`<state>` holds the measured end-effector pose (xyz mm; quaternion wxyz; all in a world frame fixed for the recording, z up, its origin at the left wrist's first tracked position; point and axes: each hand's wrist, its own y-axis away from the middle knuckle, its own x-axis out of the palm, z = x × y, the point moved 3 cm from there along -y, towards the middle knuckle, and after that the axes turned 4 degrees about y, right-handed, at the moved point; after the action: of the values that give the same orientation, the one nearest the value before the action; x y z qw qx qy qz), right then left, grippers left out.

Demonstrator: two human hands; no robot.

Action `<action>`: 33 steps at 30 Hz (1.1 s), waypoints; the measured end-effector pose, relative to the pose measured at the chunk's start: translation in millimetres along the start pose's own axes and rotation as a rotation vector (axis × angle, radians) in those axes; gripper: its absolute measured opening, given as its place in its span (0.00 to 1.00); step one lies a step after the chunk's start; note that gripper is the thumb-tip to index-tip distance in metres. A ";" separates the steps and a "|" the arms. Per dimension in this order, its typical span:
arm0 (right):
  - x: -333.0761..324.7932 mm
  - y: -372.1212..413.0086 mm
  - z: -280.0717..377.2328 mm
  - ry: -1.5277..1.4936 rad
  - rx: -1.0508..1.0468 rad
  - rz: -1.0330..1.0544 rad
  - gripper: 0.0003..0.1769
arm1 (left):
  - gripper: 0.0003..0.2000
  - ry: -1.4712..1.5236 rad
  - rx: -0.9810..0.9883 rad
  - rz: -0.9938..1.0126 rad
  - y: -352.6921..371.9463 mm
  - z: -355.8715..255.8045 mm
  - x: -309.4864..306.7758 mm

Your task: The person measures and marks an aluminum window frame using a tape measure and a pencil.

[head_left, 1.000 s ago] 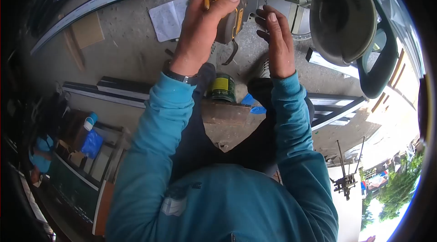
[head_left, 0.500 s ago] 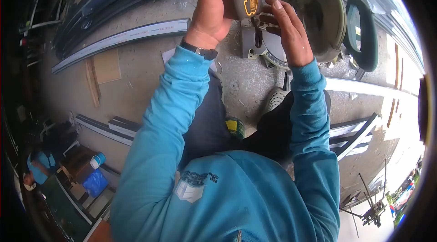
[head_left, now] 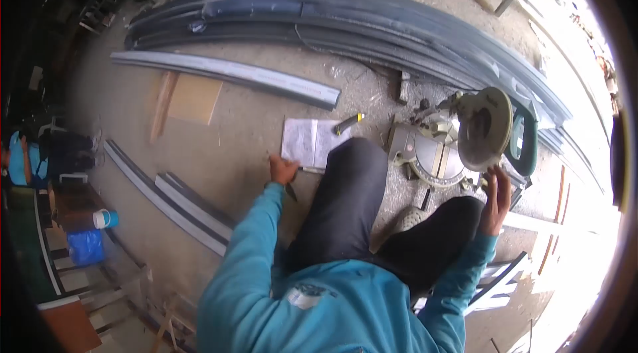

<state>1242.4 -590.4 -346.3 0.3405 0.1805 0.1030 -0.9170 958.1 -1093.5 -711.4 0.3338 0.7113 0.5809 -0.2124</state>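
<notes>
My left hand is low by the lower left corner of an open notebook; its fingers are mostly hidden and blurred, and I cannot tell whether they hold something. A thin pen lies along the notebook's near edge, close to that hand. Across the right page is a black and yellow marker-like tool. My right hand is raised with fingers stretched out, fingertips near the round guard of a miter saw with a green handle. The tape measure is out of sight.
Long dark profiles lie bundled across the floor beyond the saw. A pale strip and a wooden board are at left, more profiles nearer me. Another person is at far left, beside a blue bag.
The view has tilted up and widened. My hands have parted: the left has gone down beside the notebook, the right toward the saw. The tape measure that was in my left hand no longer shows.
</notes>
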 end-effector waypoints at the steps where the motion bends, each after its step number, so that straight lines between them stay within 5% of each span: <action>1: -18.9 11.5 -27.3 0.077 -0.073 -0.012 0.20 | 0.38 -0.231 0.169 -0.301 17.4 44.9 17.6; 2: -26.5 31.2 -14.0 0.208 -0.058 -0.079 0.20 | 0.40 -0.245 -0.059 -0.059 34.1 54.5 11.4; 6: -60.8 94.5 -73.4 0.222 0.270 -0.074 0.25 | 0.48 -0.236 -0.499 -0.071 90.6 49.4 8.5; 8: -46.9 106.9 -70.5 0.219 0.369 -0.002 0.29 | 0.52 -0.219 -0.493 0.072 95.6 28.8 6.4; 10: -26.4 121.2 -90.5 0.384 0.276 -0.198 0.37 | 0.56 -0.308 -0.453 0.112 91.5 32.6 13.9; 12: -13.7 117.2 -48.6 0.442 0.320 -0.112 0.43 | 0.56 -0.389 -0.425 0.148 91.4 46.4 17.2; 18: -3.5 97.3 59.1 0.391 -0.273 -0.255 0.26 | 0.50 -0.415 -0.274 0.309 50.6 14.4 -15.2; 19: -6.5 94.2 82.1 0.304 -0.218 -0.279 0.23 | 0.49 -0.307 -0.170 0.257 38.6 -2.3 -28.6; 20: -10.5 89.1 102.3 0.290 -0.281 -0.314 0.21 | 0.37 0.083 0.091 0.208 11.1 -8.3 -38.2; 21: -16.1 84.0 119.4 0.169 -0.362 -0.316 0.18 | 0.27 0.066 0.270 -0.077 -7.4 -30.4 -50.9; 23: -29.1 79.1 162.6 0.073 -0.475 -0.386 0.15 | 0.18 0.458 0.345 -0.043 12.7 -183.6 -144.6; 25: -43.3 91.0 213.7 0.116 -0.667 -0.494 0.13 | 0.10 0.689 0.617 -0.084 38.7 -301.0 -214.7; 27: -44.1 108.9 271.7 0.115 -1.086 -0.548 0.15 | 0.07 0.798 0.796 -0.056 106.1 -394.2 -284.7; 28: -52.0 119.2 282.1 0.027 -1.239 -0.525 0.14 | 0.07 0.839 1.129 -0.142 140.3 -431.1 -310.1; 30: -74.1 146.2 294.0 -0.349 -1.354 -0.333 0.10 | 0.15 0.935 1.642 -0.125 204.6 -470.7 -353.4; 33: -77.2 157.5 312.0 -0.436 -1.388 -0.160 0.10 | 0.16 1.022 1.933 -0.144 255.9 -481.2 -373.7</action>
<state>1319.5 -760.1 -40.7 0.3213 -0.2716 0.6031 -0.6777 1076.9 -1028.2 -64.6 -0.6586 0.6414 0.2791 -0.2775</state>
